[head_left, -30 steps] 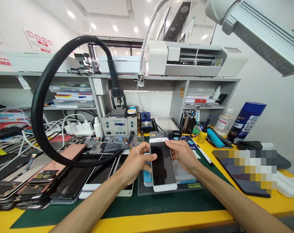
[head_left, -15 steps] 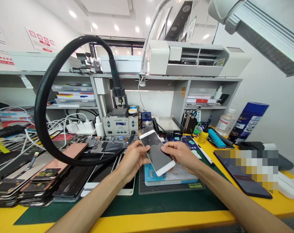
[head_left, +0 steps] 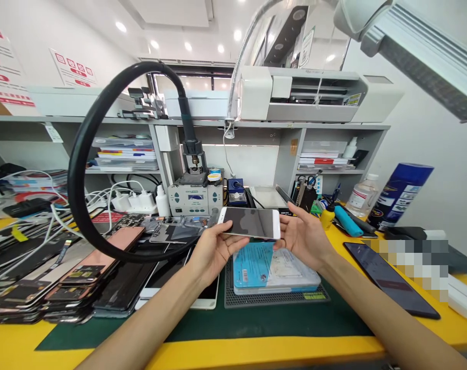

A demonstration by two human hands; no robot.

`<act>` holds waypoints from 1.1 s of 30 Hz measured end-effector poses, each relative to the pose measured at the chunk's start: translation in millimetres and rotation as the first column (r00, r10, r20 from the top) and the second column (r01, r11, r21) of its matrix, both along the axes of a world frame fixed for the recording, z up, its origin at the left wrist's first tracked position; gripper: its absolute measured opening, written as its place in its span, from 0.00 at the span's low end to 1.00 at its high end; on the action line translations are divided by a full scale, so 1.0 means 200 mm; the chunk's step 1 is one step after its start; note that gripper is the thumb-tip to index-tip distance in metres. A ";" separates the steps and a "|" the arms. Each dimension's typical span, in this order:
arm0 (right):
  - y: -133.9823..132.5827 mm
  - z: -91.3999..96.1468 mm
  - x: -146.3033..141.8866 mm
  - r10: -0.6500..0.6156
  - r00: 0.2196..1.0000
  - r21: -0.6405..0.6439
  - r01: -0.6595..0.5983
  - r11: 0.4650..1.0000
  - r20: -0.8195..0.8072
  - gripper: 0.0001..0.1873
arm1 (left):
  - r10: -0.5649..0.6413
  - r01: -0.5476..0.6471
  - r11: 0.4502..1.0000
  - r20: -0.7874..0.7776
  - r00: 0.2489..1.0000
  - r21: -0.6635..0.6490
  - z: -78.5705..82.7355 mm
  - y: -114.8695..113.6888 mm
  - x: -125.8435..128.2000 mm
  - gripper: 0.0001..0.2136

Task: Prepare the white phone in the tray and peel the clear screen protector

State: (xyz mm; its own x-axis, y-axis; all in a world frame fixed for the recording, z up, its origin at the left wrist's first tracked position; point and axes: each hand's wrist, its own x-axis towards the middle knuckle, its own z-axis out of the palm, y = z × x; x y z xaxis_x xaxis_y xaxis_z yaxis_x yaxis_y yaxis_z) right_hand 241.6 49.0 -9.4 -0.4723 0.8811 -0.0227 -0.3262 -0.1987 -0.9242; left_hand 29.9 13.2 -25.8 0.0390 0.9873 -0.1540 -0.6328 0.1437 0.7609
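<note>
I hold a white phone with a dark screen sideways above the bench, level with the soldering station. My left hand grips its left end between thumb and fingers. My right hand supports its right end with the palm and spread fingers. Below the phone lies a blue-and-white flat box on a black ribbed mat.
Stacks of phone screens fill the left of the green mat. A thick black hose loops up from the hot-air station. A dark tablet, blue can and bottles stand at the right. A lamp hangs overhead.
The phone has been turned from upright, lengthwise toward me, to lying sideways, and lifted higher off the mat. Both hands rose with it; the view shifted slightly right.
</note>
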 end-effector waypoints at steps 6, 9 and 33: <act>-0.06 -0.09 -0.12 0.054 0.997 0.102 -0.060 0.993 0.056 0.22 | 0.033 -0.041 0.998 0.170 0.985 0.048 -0.01 -0.01 0.03 0.09; -0.08 -0.13 -0.17 -0.042 0.993 0.172 0.023 0.985 0.106 0.21 | 0.017 -0.035 0.996 0.211 0.977 0.082 -0.03 -0.01 0.07 0.10; -0.03 -0.08 -0.06 -0.047 0.967 0.368 -0.050 0.928 0.249 0.23 | -0.191 0.280 0.946 -0.419 0.888 0.163 -0.04 -0.07 0.03 0.10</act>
State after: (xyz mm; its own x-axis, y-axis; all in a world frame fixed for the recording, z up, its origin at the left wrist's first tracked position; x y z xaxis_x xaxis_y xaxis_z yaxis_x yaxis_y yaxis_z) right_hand 230.3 42.2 -26.0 -0.4949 0.8487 0.1865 -0.0760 0.1714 -0.9823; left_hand 35.9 -1.1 -34.2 0.2549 0.9670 0.0068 -0.2439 0.0574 0.9681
